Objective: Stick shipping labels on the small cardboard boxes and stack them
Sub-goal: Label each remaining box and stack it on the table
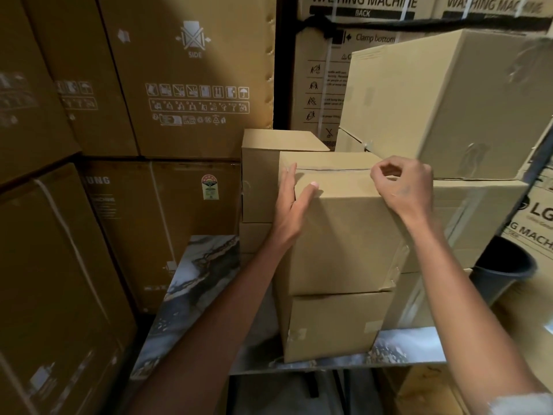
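Tall stacks of large brown printed appliance cartons (167, 79) walled a dim storeroom, and against them stood a marble-patterned tabletop (206, 265) crowded with plain boxes. At its middle, the left hand's (294, 205) fingers lay straight and together against the left side of the top small tan cardboard box (344, 229), with the thumb stretched across the box's upper face near the taped seam. The right hand (404, 187) sat at the same box's upper right edge, its fingers curled inward with thumb and forefinger tips drawn close; whether they pinched anything could not be told. That box rested squarely on a second small tan cardboard box (332, 324), which stood at the table's near edge. Just behind the pair, to the left, another plain cardboard box (263, 172) stood on more of its kind, and to the right a bigger pale cardboard box (443, 103) sat tilted on top of further cartons. Farther right, a dark round plastic bin (502, 271) showed beside a carton printed with washing-machine lettering (535, 223).
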`<state>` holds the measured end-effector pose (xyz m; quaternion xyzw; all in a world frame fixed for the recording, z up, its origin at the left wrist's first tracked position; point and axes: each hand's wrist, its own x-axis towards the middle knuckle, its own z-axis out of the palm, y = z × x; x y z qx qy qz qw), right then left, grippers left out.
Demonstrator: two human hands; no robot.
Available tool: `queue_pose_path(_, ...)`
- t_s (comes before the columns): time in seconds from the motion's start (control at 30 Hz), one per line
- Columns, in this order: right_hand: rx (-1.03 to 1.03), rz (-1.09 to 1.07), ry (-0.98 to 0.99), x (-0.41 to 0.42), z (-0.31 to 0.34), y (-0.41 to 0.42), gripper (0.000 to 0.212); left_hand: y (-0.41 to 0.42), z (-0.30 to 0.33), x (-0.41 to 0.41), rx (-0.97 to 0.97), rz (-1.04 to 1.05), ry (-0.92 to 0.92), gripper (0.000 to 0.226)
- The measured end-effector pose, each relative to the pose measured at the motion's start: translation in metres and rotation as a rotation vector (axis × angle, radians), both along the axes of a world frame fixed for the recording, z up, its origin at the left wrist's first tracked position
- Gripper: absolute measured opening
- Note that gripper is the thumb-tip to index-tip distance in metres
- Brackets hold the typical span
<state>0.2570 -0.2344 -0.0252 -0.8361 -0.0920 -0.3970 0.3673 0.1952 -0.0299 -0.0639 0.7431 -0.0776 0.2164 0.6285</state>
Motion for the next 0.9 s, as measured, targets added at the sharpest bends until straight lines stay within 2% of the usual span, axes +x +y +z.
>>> queue_pose_path(0.1, 0.025, 0.008, -0.06, -0.008, -0.008, 0.005, 0.015, 0.004, -0.001, -0.006, -0.069, -0.041, -0.008, 0.081)
queue_pose_path(0.2, 0.05, 0.023, -0.196, -0.021, -0.019, 0.017, 0.011, 0.016, -0.012, -0.003, -0.13, -0.096, -0.046, 0.065)
queue_pose_path(0.33, 0.083, 0.053, -0.388, -0.049, -0.033, 0.046, 0.01, 0.043, -0.036, -0.009, -0.159, 0.052, 0.025, 0.078)
queue_pose_path(0.43, 0.012, 0.187, -0.467, -0.071, -0.046, 0.081, 0.01, 0.06, -0.061, -0.014, -0.229, 0.177, 0.05, 0.064)
queue_pose_path(0.5, -0.037, 0.304, -0.451, -0.079, -0.056, 0.106, 0.011, 0.071, -0.077, -0.019, -0.252, 0.251, 0.084, 0.054)
queue_pose_path(0.63, -0.137, 0.408, -0.447, -0.087, -0.079, 0.145, 0.015, 0.095, -0.105, -0.026, -0.261, 0.339, 0.144, 0.074)
queue_pose_path(0.73, -0.115, 0.534, -0.434, -0.097, -0.098, 0.167, 0.014, 0.109, -0.114, -0.032, -0.285, 0.372, 0.158, 0.068)
queue_pose_path(0.9, 0.009, 0.694, -0.084, -0.093, -0.14, 0.207, 0.028, 0.136, -0.13, -0.027, -0.297, 0.414, 0.19, 0.056)
